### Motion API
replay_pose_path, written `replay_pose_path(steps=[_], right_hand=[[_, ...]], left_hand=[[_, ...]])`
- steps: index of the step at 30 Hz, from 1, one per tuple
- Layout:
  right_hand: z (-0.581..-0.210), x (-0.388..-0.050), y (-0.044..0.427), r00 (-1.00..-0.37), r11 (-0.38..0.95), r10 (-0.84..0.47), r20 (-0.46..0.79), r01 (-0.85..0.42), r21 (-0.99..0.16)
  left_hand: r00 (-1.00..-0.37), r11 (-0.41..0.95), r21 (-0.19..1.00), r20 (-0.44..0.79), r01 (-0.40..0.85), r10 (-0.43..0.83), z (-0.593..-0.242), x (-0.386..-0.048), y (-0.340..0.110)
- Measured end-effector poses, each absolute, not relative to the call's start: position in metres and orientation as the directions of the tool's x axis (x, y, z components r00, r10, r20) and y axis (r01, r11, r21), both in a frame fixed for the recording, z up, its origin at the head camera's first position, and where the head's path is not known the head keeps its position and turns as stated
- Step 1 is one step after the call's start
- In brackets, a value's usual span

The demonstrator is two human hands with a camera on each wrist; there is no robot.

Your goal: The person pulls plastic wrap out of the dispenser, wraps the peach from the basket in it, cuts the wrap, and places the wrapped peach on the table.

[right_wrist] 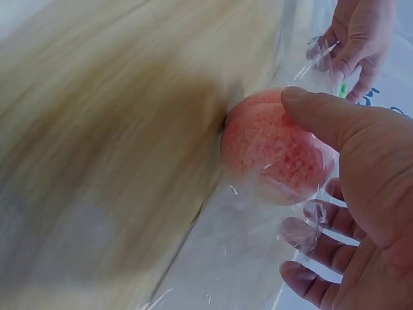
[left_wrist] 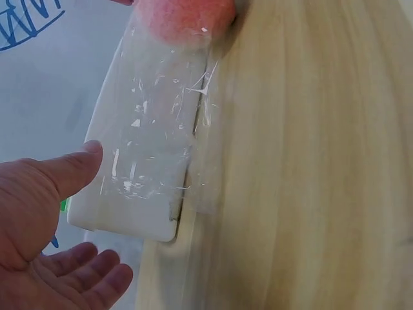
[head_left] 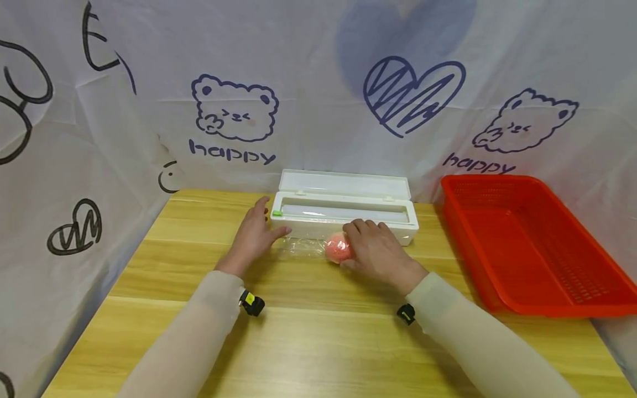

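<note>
In front of the white box (head_left: pixel 412 215), the pink fruit (head_left: pixel 338 247) is grasped by the right hand (head_left: pixel 377 250); by the left hand (head_left: pixel 252 236), loosely spread, nothing is gripped; wrapping seems underway, clear film (head_left: pixel 303 249) probably needing to be folded over

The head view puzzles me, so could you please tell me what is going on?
A person's right hand holds a pink ball with clear film over it, in front of a white box. The left hand is by the box's left end, thumb close to the film. The box's lid is open, a white roll inside, and a red basket sits to the right.
</note>
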State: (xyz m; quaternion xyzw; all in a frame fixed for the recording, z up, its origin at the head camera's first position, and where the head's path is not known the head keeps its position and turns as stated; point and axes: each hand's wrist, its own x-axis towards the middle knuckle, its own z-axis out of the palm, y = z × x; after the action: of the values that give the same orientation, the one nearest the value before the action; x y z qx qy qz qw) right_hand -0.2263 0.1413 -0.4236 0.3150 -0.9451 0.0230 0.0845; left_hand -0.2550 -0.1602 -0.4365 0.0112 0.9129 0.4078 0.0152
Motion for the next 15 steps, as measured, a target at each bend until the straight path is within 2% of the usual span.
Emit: replay_pose_path(steps=[15], right_hand=[[-0.4217,-0.2226,0.1389,-0.775,0.785,-0.612,0.159,-0.619,0.005]], left_hand=[[-0.997,0.733,0.68,-0.041,0.017,0.062,-0.4387,-0.2644,-0.1627]])
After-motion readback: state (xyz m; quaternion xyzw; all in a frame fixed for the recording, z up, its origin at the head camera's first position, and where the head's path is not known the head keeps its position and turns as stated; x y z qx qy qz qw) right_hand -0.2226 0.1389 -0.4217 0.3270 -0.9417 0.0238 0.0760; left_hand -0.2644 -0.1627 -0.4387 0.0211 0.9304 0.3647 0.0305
